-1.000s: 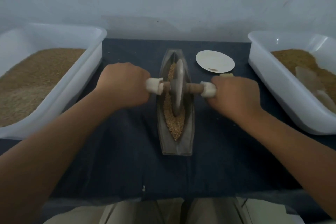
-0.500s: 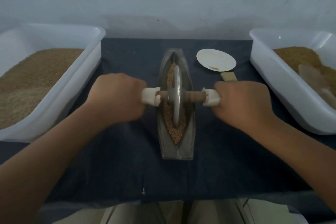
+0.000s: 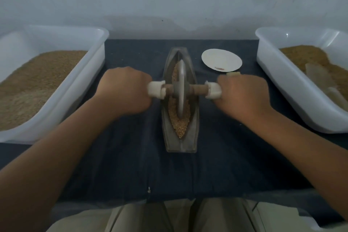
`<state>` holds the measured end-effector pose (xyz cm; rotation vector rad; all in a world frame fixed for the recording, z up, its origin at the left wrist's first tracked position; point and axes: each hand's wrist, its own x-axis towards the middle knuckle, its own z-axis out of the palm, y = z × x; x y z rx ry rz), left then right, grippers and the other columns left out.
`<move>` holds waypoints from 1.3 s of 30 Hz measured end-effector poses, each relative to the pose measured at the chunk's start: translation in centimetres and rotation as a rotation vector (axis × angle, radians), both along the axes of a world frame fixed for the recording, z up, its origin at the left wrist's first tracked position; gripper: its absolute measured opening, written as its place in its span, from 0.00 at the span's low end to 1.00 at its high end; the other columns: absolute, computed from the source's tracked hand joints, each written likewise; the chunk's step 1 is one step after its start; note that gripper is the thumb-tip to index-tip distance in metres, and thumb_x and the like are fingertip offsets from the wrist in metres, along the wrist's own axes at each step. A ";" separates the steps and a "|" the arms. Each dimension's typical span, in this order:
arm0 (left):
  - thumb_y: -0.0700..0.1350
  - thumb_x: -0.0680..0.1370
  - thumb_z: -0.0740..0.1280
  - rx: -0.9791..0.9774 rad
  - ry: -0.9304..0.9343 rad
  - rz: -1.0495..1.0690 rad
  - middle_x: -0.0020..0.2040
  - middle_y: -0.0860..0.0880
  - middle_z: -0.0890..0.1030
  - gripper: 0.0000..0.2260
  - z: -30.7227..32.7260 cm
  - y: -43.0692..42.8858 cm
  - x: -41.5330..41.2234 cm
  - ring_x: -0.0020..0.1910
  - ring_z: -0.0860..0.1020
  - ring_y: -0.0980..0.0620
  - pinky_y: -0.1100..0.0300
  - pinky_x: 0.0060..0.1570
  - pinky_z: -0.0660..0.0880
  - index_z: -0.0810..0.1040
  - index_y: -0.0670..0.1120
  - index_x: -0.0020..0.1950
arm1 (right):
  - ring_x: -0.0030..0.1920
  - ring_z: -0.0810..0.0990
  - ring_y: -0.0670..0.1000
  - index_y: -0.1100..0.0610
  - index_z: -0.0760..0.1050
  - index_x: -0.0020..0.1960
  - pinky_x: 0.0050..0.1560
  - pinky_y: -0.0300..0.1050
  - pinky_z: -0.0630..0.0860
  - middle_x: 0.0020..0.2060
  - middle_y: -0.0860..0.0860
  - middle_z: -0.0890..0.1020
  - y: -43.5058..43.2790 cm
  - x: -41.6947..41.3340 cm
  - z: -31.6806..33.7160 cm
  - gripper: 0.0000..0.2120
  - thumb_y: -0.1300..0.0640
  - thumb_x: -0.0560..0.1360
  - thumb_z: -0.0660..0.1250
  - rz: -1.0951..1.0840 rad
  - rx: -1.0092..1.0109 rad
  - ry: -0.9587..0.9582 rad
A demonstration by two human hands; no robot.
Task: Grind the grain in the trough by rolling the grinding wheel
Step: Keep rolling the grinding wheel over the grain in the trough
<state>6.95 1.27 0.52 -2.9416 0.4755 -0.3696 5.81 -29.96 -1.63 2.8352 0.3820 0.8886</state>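
Note:
A boat-shaped grey trough [image 3: 194,133] lies lengthwise on the dark cloth, filled with tan grain [image 3: 179,126]. A thin grey grinding wheel [image 3: 181,88] stands upright in the groove at about the trough's middle, on a wooden axle with white-wrapped ends. My left hand [image 3: 124,90] grips the left handle [image 3: 156,90]. My right hand [image 3: 243,96] grips the right handle [image 3: 213,90]. Both fists are curled over the handles, knuckles up.
A white tub of grain [image 3: 94,66] sits at the left, another white tub [image 3: 278,81] with grain and a pale scoop at the right. A white plate [image 3: 221,59] lies behind my right hand, a small tan block [image 3: 233,74] beside it. A wall stands behind.
Over the last second the wheel rolled toward me along the trough, then back away to mid-trough. Both hands kept their grip on the handles and moved with it.

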 end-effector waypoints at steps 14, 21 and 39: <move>0.64 0.70 0.63 -0.068 0.031 0.096 0.37 0.52 0.77 0.15 1.2 -1.7 6.2 0.37 0.76 0.46 0.54 0.39 0.72 0.76 0.52 0.39 | 0.31 0.75 0.54 0.55 0.71 0.36 0.31 0.45 0.72 0.30 0.50 0.74 1.8 7.1 1.6 0.21 0.41 0.78 0.55 -0.059 0.081 0.065; 0.59 0.67 0.68 0.036 -0.191 -0.084 0.25 0.57 0.66 0.14 -0.9 1.1 -1.4 0.22 0.64 0.55 0.66 0.29 0.56 0.65 0.56 0.31 | 0.23 0.63 0.53 0.50 0.66 0.33 0.30 0.37 0.51 0.23 0.44 0.61 -0.5 -1.5 -1.3 0.24 0.34 0.79 0.60 -0.014 0.056 -0.070; 0.62 0.69 0.63 0.012 -0.062 -0.040 0.29 0.56 0.71 0.11 -0.6 0.7 -0.9 0.26 0.69 0.55 0.63 0.29 0.61 0.70 0.56 0.35 | 0.21 0.65 0.55 0.51 0.65 0.32 0.28 0.37 0.54 0.23 0.44 0.60 -0.5 -1.1 -0.6 0.25 0.35 0.80 0.61 -0.014 0.032 -0.035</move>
